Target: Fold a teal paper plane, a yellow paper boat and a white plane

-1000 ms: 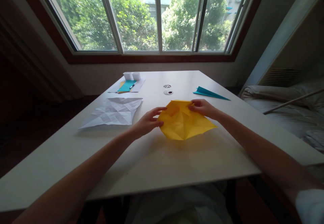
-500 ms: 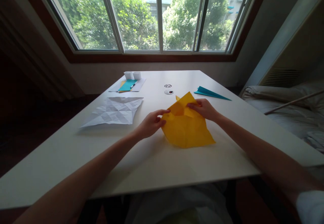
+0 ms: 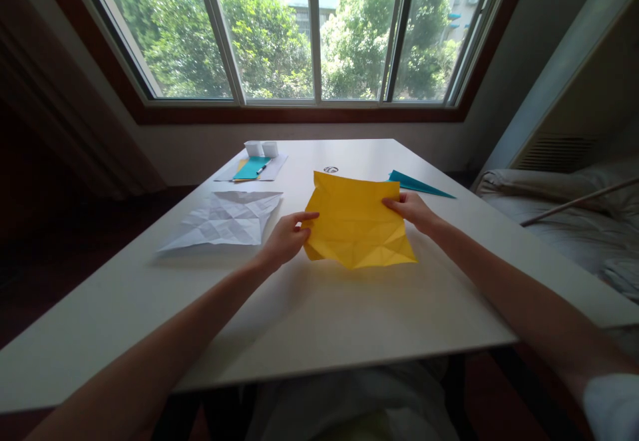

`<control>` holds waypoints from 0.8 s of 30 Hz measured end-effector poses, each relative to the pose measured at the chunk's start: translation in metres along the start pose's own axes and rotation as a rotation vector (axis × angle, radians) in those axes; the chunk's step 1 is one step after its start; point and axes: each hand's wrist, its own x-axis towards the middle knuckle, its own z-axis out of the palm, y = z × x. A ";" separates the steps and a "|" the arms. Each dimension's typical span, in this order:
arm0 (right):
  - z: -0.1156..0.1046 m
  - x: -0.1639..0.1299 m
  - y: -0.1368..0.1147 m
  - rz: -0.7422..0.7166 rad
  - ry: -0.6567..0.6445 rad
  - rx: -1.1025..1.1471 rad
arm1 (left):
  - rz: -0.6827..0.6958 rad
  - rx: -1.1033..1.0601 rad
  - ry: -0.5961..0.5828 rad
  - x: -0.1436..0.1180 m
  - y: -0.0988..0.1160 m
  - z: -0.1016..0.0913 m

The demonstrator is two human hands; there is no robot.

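Note:
A creased sheet of yellow paper (image 3: 357, 221) is spread between my two hands, held up over the white table (image 3: 319, 321). My left hand (image 3: 287, 236) pinches its left edge between thumb and fingers. At the upper right edge, my right hand (image 3: 413, 211) grips the sheet the same way. Fold lines run across the paper, and its lower edge is uneven. Left of my left hand lies a crumpled, creased white sheet (image 3: 232, 218). Beyond my right hand rests a teal folded paper plane (image 3: 419, 184), its left end partly behind the yellow paper.
At the far left of the table, two small white boxes (image 3: 261, 149) stand behind teal paper (image 3: 251, 168) with a pen (image 3: 263, 166). A small round item (image 3: 331, 169) lies at the far middle. A fabric-covered surface (image 3: 564, 208) with a stick borders the right side.
The yellow paper has gone from partly folded to opened out flat. My hands have moved apart, the left one leftward. The nearer round item is now hidden behind the paper.

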 end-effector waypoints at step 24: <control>0.077 0.010 -0.020 -0.314 -0.492 -0.243 | -0.108 -0.096 0.079 0.039 -0.009 -0.120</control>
